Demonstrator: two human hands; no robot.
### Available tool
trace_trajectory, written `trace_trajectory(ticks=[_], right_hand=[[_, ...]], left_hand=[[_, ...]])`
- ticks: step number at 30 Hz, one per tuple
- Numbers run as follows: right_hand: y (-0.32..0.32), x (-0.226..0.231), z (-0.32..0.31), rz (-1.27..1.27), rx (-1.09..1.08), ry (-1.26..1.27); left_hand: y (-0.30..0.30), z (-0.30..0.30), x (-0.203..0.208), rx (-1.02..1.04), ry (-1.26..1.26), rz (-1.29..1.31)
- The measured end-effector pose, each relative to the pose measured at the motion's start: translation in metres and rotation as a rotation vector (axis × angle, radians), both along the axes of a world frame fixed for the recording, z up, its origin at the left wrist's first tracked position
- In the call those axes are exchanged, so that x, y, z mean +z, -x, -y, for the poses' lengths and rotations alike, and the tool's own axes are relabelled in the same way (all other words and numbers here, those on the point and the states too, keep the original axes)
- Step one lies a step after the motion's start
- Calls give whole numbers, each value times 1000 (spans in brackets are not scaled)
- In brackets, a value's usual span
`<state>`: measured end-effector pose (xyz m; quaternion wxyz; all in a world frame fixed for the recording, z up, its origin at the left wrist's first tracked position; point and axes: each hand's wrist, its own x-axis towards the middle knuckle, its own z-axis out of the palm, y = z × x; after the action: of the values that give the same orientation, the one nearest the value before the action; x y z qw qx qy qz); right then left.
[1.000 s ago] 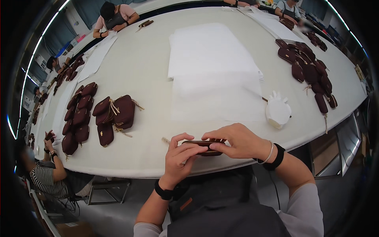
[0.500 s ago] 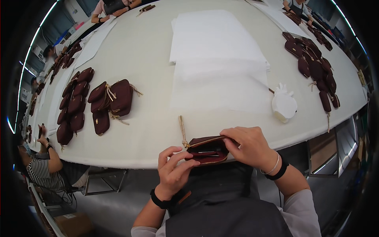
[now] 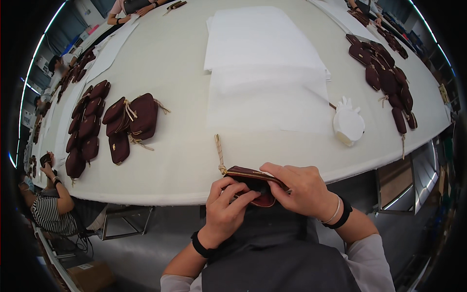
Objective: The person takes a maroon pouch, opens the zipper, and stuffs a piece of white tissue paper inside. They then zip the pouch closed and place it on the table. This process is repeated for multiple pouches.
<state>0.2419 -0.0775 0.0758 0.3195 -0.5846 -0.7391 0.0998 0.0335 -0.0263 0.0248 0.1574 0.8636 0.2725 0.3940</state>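
Observation:
A small dark burgundy zip pouch (image 3: 250,173) is held unzipped at the table's near edge, its gold zipper teeth parted and its red lining showing. From its left end a beige braided pull (image 3: 219,152) lies out over the table. My right hand (image 3: 302,189) pinches the upper zipped edge at the pouch's right side, thumb inside and fingers outside. With its fingers bent, my left hand (image 3: 226,207) grips the near edge, and its fingertips reach into the opening. What those fingertips touch inside is hidden in shadow.
Several burgundy pouches (image 3: 142,117) lie in groups at the left, and more pouches (image 3: 389,80) are piled at the far right. White paper sheets (image 3: 265,63) cover the middle. A white pot (image 3: 349,125) with a stick stands right of them. Co-workers sit around the table (image 3: 180,160).
My left hand has moved right, its fingers now reaching further into the pouch. My right hand has shifted slightly left along the edge, and the pouch's right end tilts downward.

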Motion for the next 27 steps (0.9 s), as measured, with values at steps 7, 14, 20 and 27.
trace_trajectory(ticks=[7,14,20,27], right_hand=[[-11,10,-21,-13,321,-21],[-54,22,-45,-97,647,225],[-52,33,-42,-136,715,141],[-37,32,-50,-147,338,228]], left_hand=[[4,-10,3,-128,49,1],[12,-32,21,-520,214,51],[11,-61,15,-552,378,83],[-3,-80,43,-465,599,156]])
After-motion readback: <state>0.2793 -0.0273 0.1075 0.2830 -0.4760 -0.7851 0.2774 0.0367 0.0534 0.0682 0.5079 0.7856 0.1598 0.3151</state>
